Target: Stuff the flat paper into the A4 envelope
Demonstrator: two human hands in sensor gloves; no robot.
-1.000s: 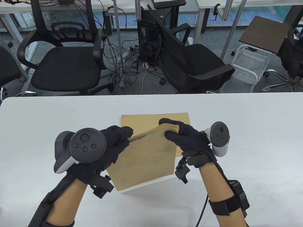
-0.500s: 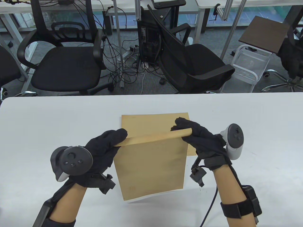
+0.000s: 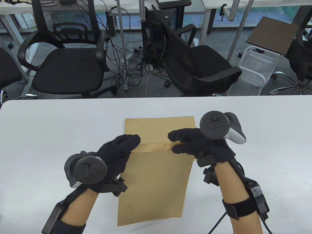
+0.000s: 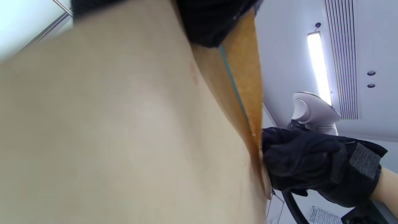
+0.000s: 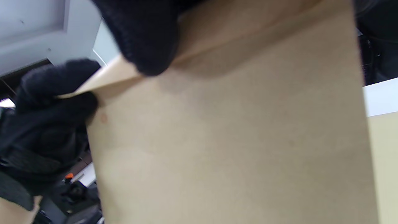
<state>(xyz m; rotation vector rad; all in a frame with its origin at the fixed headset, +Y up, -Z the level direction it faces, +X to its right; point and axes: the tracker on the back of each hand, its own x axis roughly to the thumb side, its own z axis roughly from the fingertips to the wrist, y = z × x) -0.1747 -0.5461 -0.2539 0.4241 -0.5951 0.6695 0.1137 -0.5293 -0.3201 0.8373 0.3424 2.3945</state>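
Note:
A brown A4 envelope (image 3: 153, 185) is held up off the white table (image 3: 48, 126), hanging toward the near edge. Its top flap (image 3: 153, 147) is folded over. My left hand (image 3: 121, 148) pinches the flap's left end and my right hand (image 3: 187, 143) pinches its right end. In the left wrist view the envelope (image 4: 108, 140) fills the frame, with a thin teal strip (image 4: 236, 93) along the flap fold and my right hand (image 4: 304, 161) beyond. The right wrist view shows the envelope face (image 5: 233, 149) and both hands on the flap. No loose paper shows.
A second brown envelope (image 3: 158, 126) lies flat on the table behind the held one. Black office chairs (image 3: 70, 61) and cables stand beyond the table's far edge.
The envelope's mouth has gone from gaping to folded over. Both hands turned, pressed the flap down and drew the envelope nearer the front edge. The right tracker now faces up.

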